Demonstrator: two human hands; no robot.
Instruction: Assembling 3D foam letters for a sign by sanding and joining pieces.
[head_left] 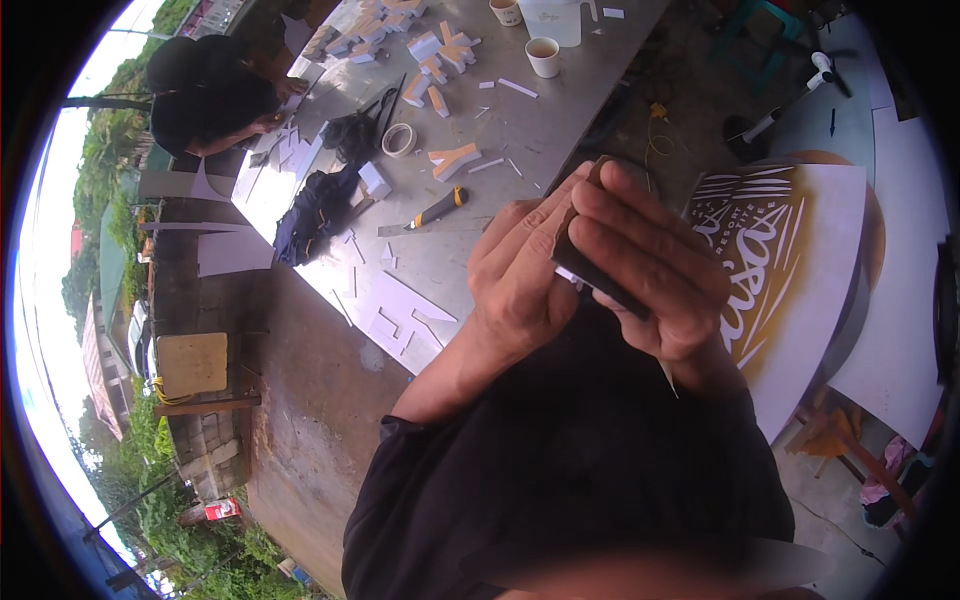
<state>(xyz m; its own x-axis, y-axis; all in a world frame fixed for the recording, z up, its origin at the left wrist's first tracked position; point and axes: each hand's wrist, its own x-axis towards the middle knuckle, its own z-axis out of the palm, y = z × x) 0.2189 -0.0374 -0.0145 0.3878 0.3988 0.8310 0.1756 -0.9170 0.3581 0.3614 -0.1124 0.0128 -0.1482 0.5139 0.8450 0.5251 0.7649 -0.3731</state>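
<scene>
My two hands are raised close together beside the table's near edge. The fingers of my right hand (pixel 655 265) are closed around a dark, folded sheet (pixel 612 285) that looks like sandpaper. My left hand (pixel 520 275) closes on a small white piece (pixel 567 272), mostly hidden behind the fingers and the sheet. The sheet lies against that piece. Nearest to my left hand on the metal table (pixel 545 130) are a yellow-and-black utility knife (pixel 440 207), a steel ruler (pixel 400 230) and a Y-shaped block (pixel 455 160) with a tan face.
Several cut letter blocks (pixel 425 48), cups (pixel 543 58), a tape roll (pixel 399 140), dark cloth (pixel 315 210) and white offcuts (pixel 400 310) lie on the table. Another person (pixel 215 95) leans over its far left side. A white sign stencil (pixel 780 270) stands at right, near a fan (pixel 820 70).
</scene>
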